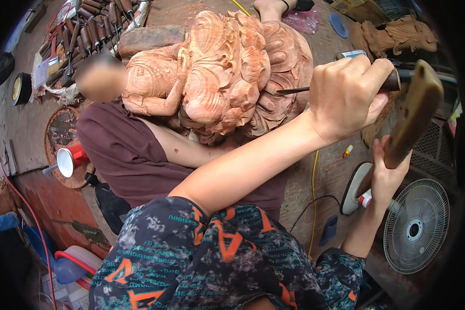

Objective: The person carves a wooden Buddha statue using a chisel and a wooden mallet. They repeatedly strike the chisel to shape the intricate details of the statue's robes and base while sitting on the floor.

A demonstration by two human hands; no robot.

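Note:
A reddish wooden carving [227, 67] of a seated figure on a petalled base lies on its side across the upper middle, its left end behind a blurred patch. My left hand [346, 95] is closed around a chisel [294, 90]. The dark blade points left over the carved petals [281, 67]; I cannot tell if its tip touches them. The brown handle end [391, 81] sticks out on the right of the fist. Lower right, my right hand [390, 173] grips a wooden mallet [416, 113], held upright with its thick head close to the chisel's handle end.
Many wooden-handled tools [90, 31] lie in a heap at the upper left, beside a paintbrush [53, 64]. A red and white cup [70, 159] is left of my maroon-covered leg [124, 150]. A fan [416, 227] stands at lower right. A yellow cord [314, 196] crosses the floor.

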